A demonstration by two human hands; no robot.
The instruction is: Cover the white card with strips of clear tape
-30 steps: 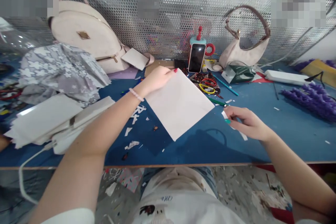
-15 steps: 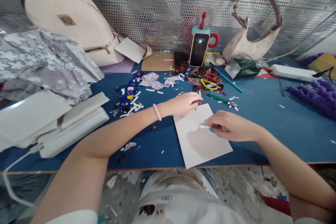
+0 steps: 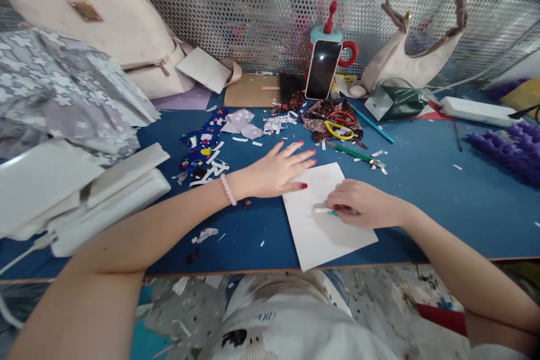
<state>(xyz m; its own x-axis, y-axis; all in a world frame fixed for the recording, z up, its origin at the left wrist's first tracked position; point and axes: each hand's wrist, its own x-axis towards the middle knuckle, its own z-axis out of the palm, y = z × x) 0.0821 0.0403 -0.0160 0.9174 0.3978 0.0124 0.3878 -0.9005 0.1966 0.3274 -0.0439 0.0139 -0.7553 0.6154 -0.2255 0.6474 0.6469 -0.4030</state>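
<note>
A white sheet (image 3: 304, 233) lies at a slant by the table's front edge. My left hand (image 3: 282, 169) is spread, palm down, over its upper left corner and the blue table beside it, holding nothing. On the middle of the sheet rests my right hand (image 3: 356, 202), its fingers curled together. A small white paper strip (image 3: 324, 211) sticks out to the left from under those fingers, apparently pinched by them. Beyond the sheet are a green craft knife (image 3: 354, 153), yellow-and-red-handled scissors (image 3: 338, 129) on dark patterned scraps, and a blue pencil-like stick (image 3: 373, 125).
White strips (image 3: 216, 164) and blue patterned fabric (image 3: 208, 136) lie to the left. A phone (image 3: 324, 70) leans on a red-handled cup at the back. White boxes (image 3: 113, 202) stand left; a handbag (image 3: 415, 67) and purple fluffy material (image 3: 506, 149) are right.
My left hand has drawn back to the left and spread its fingers. My right hand has shifted slightly left over the sheet with the strip. The camera view has moved a little.
</note>
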